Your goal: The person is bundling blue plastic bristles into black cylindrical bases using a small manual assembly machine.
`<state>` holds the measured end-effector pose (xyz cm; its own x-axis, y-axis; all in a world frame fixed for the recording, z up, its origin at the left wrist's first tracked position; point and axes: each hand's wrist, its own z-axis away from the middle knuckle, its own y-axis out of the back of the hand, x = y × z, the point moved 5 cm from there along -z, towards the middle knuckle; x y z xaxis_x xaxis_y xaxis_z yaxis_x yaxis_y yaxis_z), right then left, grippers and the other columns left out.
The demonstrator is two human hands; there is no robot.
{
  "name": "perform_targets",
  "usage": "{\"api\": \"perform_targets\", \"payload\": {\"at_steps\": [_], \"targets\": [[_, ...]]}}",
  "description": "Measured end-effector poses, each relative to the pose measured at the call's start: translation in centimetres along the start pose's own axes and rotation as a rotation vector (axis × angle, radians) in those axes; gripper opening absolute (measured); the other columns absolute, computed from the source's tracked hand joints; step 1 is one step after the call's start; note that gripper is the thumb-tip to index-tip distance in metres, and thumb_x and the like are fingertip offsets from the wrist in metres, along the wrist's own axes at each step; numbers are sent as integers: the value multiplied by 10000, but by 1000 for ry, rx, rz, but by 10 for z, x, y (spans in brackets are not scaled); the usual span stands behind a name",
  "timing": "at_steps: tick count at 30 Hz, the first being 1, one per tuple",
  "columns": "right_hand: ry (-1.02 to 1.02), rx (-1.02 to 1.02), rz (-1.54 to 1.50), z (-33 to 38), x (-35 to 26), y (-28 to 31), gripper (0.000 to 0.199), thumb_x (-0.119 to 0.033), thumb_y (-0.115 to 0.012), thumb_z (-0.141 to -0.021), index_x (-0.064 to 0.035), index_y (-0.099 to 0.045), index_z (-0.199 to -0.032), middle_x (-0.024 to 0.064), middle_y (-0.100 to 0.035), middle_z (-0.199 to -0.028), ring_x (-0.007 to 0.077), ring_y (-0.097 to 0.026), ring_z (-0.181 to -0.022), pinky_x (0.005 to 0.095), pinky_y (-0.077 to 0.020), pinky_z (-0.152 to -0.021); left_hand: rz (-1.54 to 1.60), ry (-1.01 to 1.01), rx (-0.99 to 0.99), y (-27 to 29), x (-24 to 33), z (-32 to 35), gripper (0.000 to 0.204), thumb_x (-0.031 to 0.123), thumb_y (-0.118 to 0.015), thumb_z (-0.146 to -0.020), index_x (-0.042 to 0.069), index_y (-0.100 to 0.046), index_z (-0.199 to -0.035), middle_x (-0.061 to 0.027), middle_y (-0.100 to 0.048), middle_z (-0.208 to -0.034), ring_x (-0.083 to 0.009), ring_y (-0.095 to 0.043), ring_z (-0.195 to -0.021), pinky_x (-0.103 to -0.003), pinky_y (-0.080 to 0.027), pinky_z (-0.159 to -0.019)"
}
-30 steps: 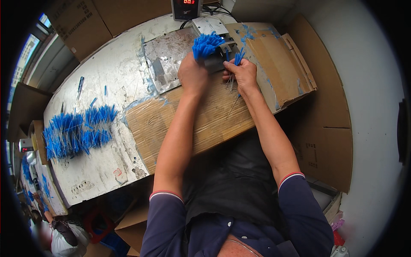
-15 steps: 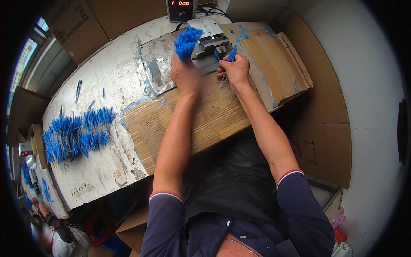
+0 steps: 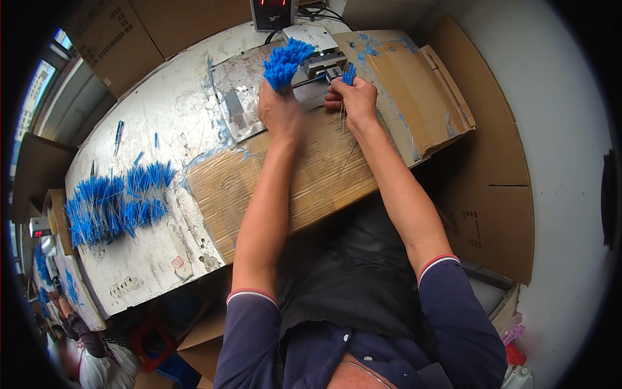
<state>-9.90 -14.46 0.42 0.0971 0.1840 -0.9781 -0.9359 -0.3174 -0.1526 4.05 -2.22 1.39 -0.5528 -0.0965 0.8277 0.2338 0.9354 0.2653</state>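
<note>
My left hand (image 3: 280, 117) is closed around a thick bundle of blue-ended thin wires (image 3: 285, 65), held upright with the blue ends on top. A few more blue-ended wires (image 3: 349, 74) stick up from my right hand (image 3: 357, 100), whose thumb and fingers pinch them. Their thin metallic shafts hang below that hand. Just beyond its fingertips sits a small metal fixture (image 3: 324, 63) on a metal plate; the fingers partly hide its near side, so contact cannot be made out.
Piles of blue-ended wires (image 3: 97, 209) lie on the worn white table (image 3: 162, 259) at left, near a pen (image 3: 118, 137). A display box (image 3: 273, 14) stands behind the fixture. Flattened cardboard (image 3: 246, 188) lies under my forearms, a cardboard box (image 3: 421, 97) at right. Another person (image 3: 97, 363) works at lower left.
My right hand has shifted slightly left, and its wires stick up less above the fingers. A separate blue end beside the fixture no longer shows. My left hand stays almost in place.
</note>
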Motion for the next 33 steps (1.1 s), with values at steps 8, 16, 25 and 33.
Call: {"api": "perform_targets", "payload": {"at_steps": [8,16,25,33], "targets": [[5,-183,-130,17,8,4,107,-26,-684,-887,43,-638,-955,116,-698,-817,170,-693,-646,295,-608,-532,-55,-85,-146,-8,9,3,113,144,-604,-938,64,-659,-997,-175,-672,-938,-415,-650,-899,-506,-501,-781],[70,-58,93,22,2,9,155,-41,-707,-897,15,-563,-902,114,-687,-765,145,-660,-550,278,-565,-446,-125,-113,-195,-8,17,4,103,115,-600,-908,55,-650,-974,-174,-670,-929,-406,-654,-883,-509,-501,-760],[232,18,373,23,4,9,208,-95,-772,-869,-21,-579,-846,63,-646,-632,120,-609,-487,283,-457,-436,-256,-188,-208,-15,6,7,127,83,-634,-822,44,-640,-943,-165,-665,-886,-399,-651,-828,-493,-505,-747],[396,74,564,30,-2,16,250,-185,-813,-814,-24,-623,-795,62,-647,-657,154,-657,-633,330,-510,-597,-94,-71,-83,-5,10,2,123,74,-657,-897,56,-668,-1018,-183,-708,-961,-382,-689,-904,-460,-520,-764]]}}
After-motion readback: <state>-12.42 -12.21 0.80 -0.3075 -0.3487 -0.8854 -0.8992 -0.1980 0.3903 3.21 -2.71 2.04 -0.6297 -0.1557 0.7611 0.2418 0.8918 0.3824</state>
